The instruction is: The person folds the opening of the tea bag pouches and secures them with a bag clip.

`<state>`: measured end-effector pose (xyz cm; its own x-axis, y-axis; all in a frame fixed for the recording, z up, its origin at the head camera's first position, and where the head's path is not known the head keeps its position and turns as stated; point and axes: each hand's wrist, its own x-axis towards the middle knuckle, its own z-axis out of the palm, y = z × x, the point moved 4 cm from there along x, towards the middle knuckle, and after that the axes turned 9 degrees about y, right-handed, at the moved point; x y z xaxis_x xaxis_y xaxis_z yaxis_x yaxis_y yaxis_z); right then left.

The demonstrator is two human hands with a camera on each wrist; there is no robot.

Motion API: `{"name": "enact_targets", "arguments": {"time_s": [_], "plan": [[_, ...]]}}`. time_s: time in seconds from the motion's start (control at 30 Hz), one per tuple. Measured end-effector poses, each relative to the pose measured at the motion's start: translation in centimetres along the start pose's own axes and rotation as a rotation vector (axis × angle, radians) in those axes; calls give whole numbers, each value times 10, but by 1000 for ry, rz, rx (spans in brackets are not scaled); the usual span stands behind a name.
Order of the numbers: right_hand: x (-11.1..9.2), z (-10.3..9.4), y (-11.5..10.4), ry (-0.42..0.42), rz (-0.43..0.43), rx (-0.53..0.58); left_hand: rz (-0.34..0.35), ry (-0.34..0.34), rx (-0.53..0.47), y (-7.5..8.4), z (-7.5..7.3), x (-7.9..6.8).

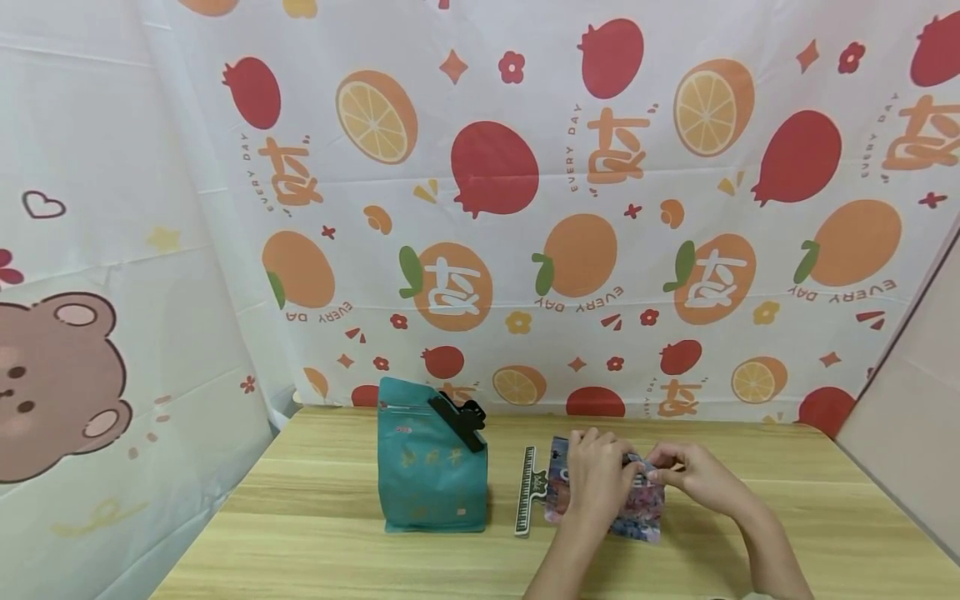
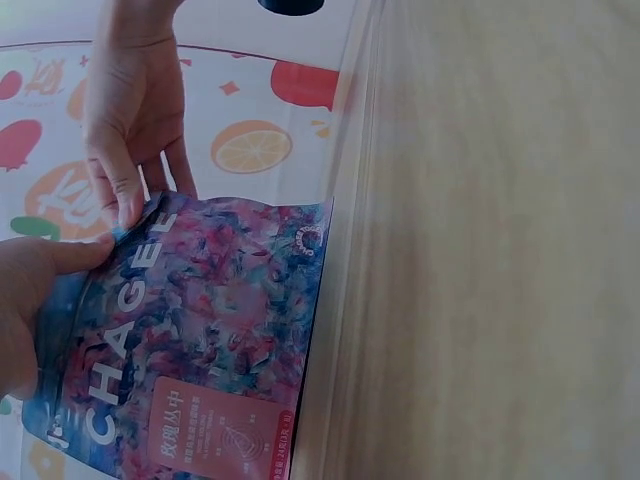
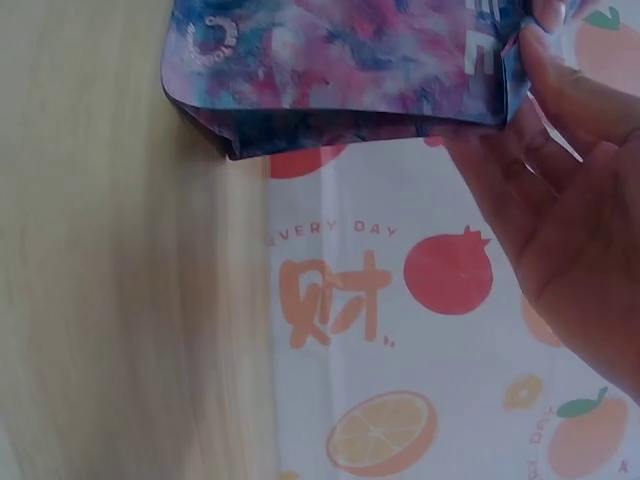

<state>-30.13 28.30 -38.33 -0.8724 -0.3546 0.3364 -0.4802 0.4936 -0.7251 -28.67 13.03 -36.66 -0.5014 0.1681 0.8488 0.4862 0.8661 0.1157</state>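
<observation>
A blue and pink CHAGEE pouch [image 1: 643, 504] [image 2: 210, 310] [image 3: 340, 60] stands on the table between both hands. My left hand [image 1: 596, 471] [image 2: 25, 310] grips its top edge, with the thumb lying along the front side. At the top corner on the right, my right hand [image 1: 701, 477] [image 2: 140, 110] [image 3: 570, 190] pinches the edge between thumb and fingers. The top edge looks folded there. Just left of the pouch lies a large bag clip [image 1: 527, 492] with a dark ruler-like pattern and a dark handle, partly close against the pouch.
A teal stand-up bag [image 1: 432, 479] is on the table to the left, with a black clip [image 1: 459, 421] across its upper right corner. The wooden table [image 1: 292, 508] meets a fruit-printed curtain [image 1: 525, 208] at the back. A bear-printed sheet [image 1: 187, 333] hangs at the left.
</observation>
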Motion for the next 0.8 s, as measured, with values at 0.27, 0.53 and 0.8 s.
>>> {"name": "enact_targets", "arguments": {"time_s": [0.27, 0.53, 0.8], "plan": [[-3, -1, 3, -63, 4, 32, -7, 8, -19, -1, 0, -1], [-2, 1, 7, 39, -28, -7, -10, 0, -13, -1, 1, -1], [-2, 2, 7, 56, -25, -19, 9, 11, -17, 0, 0, -2]]}}
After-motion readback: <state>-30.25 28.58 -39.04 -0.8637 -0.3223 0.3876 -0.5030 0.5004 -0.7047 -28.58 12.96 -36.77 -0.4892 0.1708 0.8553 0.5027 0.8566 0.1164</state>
